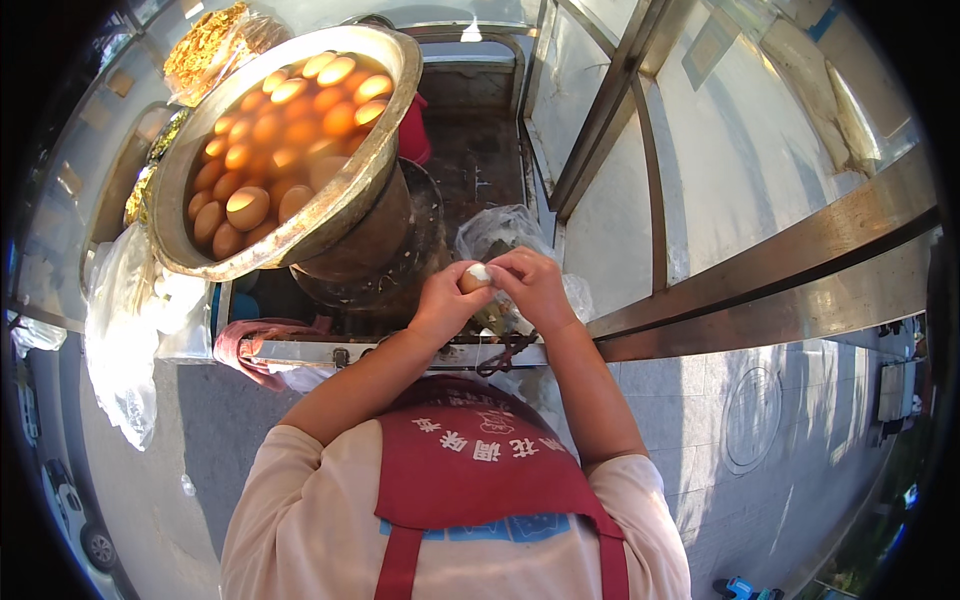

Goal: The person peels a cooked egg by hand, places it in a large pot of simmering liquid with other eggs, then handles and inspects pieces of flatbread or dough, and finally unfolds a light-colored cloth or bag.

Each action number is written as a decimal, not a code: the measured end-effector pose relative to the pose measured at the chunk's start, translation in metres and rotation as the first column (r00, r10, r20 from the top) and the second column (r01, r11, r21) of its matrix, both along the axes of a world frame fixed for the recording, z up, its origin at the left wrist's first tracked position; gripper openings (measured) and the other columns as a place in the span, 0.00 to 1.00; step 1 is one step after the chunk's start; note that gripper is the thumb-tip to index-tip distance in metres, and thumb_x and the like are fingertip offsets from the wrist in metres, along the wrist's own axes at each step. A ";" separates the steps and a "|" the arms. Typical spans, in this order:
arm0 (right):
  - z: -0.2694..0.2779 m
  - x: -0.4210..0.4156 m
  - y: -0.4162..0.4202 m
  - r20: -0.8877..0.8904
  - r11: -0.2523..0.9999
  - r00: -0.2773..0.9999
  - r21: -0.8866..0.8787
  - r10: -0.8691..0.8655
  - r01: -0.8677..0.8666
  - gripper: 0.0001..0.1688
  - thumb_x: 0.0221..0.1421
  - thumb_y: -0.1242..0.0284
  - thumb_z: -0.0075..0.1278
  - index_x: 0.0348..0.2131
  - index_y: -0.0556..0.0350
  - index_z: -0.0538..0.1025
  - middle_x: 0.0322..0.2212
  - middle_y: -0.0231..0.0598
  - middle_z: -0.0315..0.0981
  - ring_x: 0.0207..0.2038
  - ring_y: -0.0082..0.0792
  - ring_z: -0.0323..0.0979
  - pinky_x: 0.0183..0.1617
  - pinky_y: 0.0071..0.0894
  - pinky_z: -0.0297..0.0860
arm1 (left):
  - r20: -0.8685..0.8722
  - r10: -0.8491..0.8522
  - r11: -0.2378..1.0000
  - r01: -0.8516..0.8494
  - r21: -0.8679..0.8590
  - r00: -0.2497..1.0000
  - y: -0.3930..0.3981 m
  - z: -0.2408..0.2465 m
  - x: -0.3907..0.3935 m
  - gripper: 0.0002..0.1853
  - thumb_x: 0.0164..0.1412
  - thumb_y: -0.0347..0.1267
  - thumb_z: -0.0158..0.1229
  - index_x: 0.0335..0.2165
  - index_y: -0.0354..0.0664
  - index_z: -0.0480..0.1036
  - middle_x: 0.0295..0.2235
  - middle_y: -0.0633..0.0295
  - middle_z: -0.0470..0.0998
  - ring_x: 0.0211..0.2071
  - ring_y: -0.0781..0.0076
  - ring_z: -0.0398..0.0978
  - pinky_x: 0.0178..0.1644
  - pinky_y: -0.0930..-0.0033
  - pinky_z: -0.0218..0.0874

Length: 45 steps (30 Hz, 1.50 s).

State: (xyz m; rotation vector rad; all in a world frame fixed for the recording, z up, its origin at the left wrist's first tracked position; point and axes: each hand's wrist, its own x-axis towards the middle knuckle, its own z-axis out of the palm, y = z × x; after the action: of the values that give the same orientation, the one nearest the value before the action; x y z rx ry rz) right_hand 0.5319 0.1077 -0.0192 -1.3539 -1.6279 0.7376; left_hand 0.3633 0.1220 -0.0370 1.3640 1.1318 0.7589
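Note:
A partly peeled brown egg (474,279) is held in my left hand (444,298), its white showing at the top. The fingertips of my right hand (527,283) touch the egg's right side; whether they grip a piece of shell is too small to tell. Below my hands lies a clear plastic bag (499,225) with dark scraps in it. To the upper left, a large metal basin (409,67) holds many brown eggs (247,208) in brownish liquid, above a dark round stove-like base (360,281).
A bag of yellowish shredded food (202,52) stands beyond the basin. White plastic bags (124,337) hang at the left, near a reddish cloth (251,349) on the cart's edge. Metal-framed panels and a long metal rail (757,277) bound the right side. A red container (415,131) stands behind the basin.

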 end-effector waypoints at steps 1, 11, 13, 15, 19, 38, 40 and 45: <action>-0.001 -0.001 0.000 0.042 1.000 0.999 0.012 -0.017 0.017 0.08 0.46 0.74 0.58 0.29 0.61 0.79 0.25 0.44 0.74 0.27 0.37 0.74 0.32 0.31 0.69 | 0.001 0.001 1.000 -0.001 0.004 1.000 0.001 -0.005 0.000 0.19 0.51 0.28 0.65 0.42 0.33 0.73 0.35 0.65 0.76 0.35 0.83 0.71 0.40 0.79 0.65; -0.012 0.001 0.003 -0.154 0.975 0.979 -0.199 -0.131 0.099 0.11 0.48 0.74 0.58 0.32 0.62 0.77 0.26 0.38 0.76 0.28 0.28 0.75 0.32 0.29 0.71 | 0.122 0.023 0.999 -0.018 -0.044 0.992 0.002 -0.003 -0.001 0.21 0.52 0.26 0.64 0.46 0.34 0.71 0.38 0.65 0.74 0.39 0.82 0.71 0.42 0.79 0.65; -0.007 0.001 0.001 -0.278 0.955 0.955 -0.297 -0.102 0.016 0.12 0.49 0.74 0.58 0.34 0.63 0.77 0.28 0.35 0.76 0.29 0.24 0.74 0.32 0.26 0.72 | 0.141 0.042 0.997 -0.033 -0.066 0.989 0.003 -0.005 -0.001 0.22 0.53 0.26 0.64 0.47 0.34 0.70 0.39 0.64 0.74 0.40 0.81 0.71 0.44 0.78 0.65; 0.002 -0.004 0.001 -0.319 0.918 0.944 -0.394 -0.084 -0.051 0.14 0.49 0.73 0.58 0.36 0.64 0.77 0.29 0.35 0.76 0.30 0.22 0.74 0.31 0.23 0.72 | 0.179 0.039 0.997 -0.026 -0.072 0.983 0.003 -0.007 -0.001 0.23 0.54 0.26 0.64 0.49 0.34 0.68 0.40 0.64 0.74 0.41 0.81 0.71 0.44 0.78 0.65; 0.007 -0.001 0.000 -0.428 0.874 0.893 -0.478 -0.139 -0.093 0.18 0.50 0.71 0.57 0.40 0.64 0.76 0.31 0.36 0.76 0.31 0.22 0.74 0.32 0.22 0.73 | 0.328 0.009 0.994 0.028 -0.109 0.945 0.003 -0.004 0.001 0.26 0.55 0.26 0.63 0.51 0.34 0.65 0.41 0.63 0.73 0.42 0.79 0.72 0.45 0.77 0.66; -0.011 0.002 0.000 -0.542 0.815 0.824 -0.545 -0.162 -0.199 0.20 0.48 0.71 0.52 0.40 0.66 0.75 0.30 0.37 0.76 0.30 0.22 0.74 0.33 0.21 0.73 | 0.176 0.016 0.999 -0.011 -0.031 0.984 -0.001 -0.006 0.003 0.21 0.50 0.22 0.67 0.42 0.35 0.69 0.35 0.63 0.76 0.35 0.80 0.75 0.40 0.77 0.69; 0.000 0.006 -0.003 -0.509 0.823 0.836 -0.552 -0.206 -0.134 0.19 0.50 0.70 0.54 0.39 0.67 0.76 0.30 0.39 0.76 0.29 0.23 0.75 0.32 0.21 0.73 | 0.200 0.019 1.000 -0.018 -0.010 0.980 0.001 -0.016 0.008 0.21 0.49 0.23 0.67 0.42 0.34 0.69 0.35 0.63 0.76 0.35 0.80 0.74 0.39 0.77 0.69; 0.001 -0.005 0.001 -0.506 0.883 0.850 -0.453 -0.144 -0.120 0.20 0.48 0.65 0.60 0.34 0.67 0.78 0.25 0.37 0.77 0.25 0.22 0.74 0.28 0.22 0.72 | 0.276 0.042 0.998 -0.028 -0.056 0.960 0.007 -0.024 -0.006 0.18 0.53 0.24 0.64 0.42 0.34 0.68 0.33 0.62 0.76 0.30 0.79 0.75 0.33 0.79 0.69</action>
State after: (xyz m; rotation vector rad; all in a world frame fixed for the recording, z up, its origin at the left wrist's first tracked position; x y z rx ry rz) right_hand 0.5270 0.1088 -0.0186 -1.3188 -1.0244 1.4304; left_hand 0.3574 0.1292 -0.0609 1.1555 0.9488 0.9099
